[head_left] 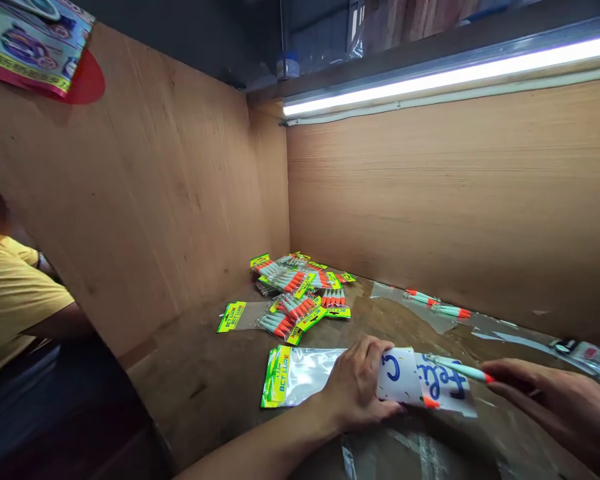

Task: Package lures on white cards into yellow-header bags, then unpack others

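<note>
My left hand [361,381] is closed over a clear plastic lure bag [313,373] with a yellow-green "BCT LURE" header, lying flat on the table. From under that hand, to the right, extends a white card [400,375] with blue handwriting. Between the fingertips of my right hand [555,397] is the orange end of a pale green fishing lure [460,368]. The lure's other end lies over the card. Another orange tip [431,403] shows at the card's near edge; the rest of that piece is hidden.
Filled lure packets [295,283] lie piled at the back left. Loose lures [450,311] rest along the back wall [455,193]. A wooden side panel [180,180] stands at left, with a person in a yellow sleeve [20,280] beyond it. A tube light [450,73] runs overhead.
</note>
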A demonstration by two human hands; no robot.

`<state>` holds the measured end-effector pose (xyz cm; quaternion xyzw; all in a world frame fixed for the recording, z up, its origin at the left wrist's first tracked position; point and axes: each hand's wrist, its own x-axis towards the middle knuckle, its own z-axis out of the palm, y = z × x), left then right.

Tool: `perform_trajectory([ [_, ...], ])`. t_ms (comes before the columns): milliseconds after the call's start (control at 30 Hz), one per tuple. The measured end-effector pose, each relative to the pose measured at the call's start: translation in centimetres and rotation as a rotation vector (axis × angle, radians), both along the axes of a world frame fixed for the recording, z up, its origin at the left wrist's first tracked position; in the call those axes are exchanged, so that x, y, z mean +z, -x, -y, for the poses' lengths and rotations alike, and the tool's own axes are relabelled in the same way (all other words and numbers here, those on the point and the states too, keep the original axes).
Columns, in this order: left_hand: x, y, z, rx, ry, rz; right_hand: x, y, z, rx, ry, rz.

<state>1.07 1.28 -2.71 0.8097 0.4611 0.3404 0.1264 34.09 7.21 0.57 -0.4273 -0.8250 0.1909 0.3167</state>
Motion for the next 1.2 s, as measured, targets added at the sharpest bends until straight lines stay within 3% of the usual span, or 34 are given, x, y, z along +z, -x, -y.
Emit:
perform_trajectory([
  [100,0.1,0.0,0.2,-0.010,0.000,0.007,1.8,0.6,0.8,-0.021,0.048,0.242],
  [267,0.5,0.2,0.0,0.000,0.000,0.017,3.5,2.6,2.0,0.003,-0.106,0.186],
  [433,0.9,-0.1,0.0,-0.048,-0.002,0.004,2.8,4.9,3.2,0.044,-0.267,0.145],
  [667,1.1,-0.3,0.1,-0.073,-0.008,-0.041,0.5,8.1,4.2,0.103,-0.448,0.360],
  [833,0.9,-0.1,-0.2,-0.075,-0.012,-0.072,1.8,7.7,4.7,0.210,-0.407,0.313],
  [900,0.8,0.0,-0.3,-0.072,-0.020,-0.071,2.5,6.8,3.5,0.173,-0.358,0.245],
  [967,0.7,0.1,-0.3,-0.072,-0.022,-0.074,2.7,5.5,0.7,0.037,-0.327,0.236],
  [1067,0.6,0.1,-0.3,-0.071,-0.013,-0.076,2.1,3.3,-5.7,-0.265,-0.243,0.498],
  [1200,0.7,0.1,-0.1,-0.063,-0.002,-0.078,0.2,1.2,-13.6,-0.391,-0.154,0.606],
])
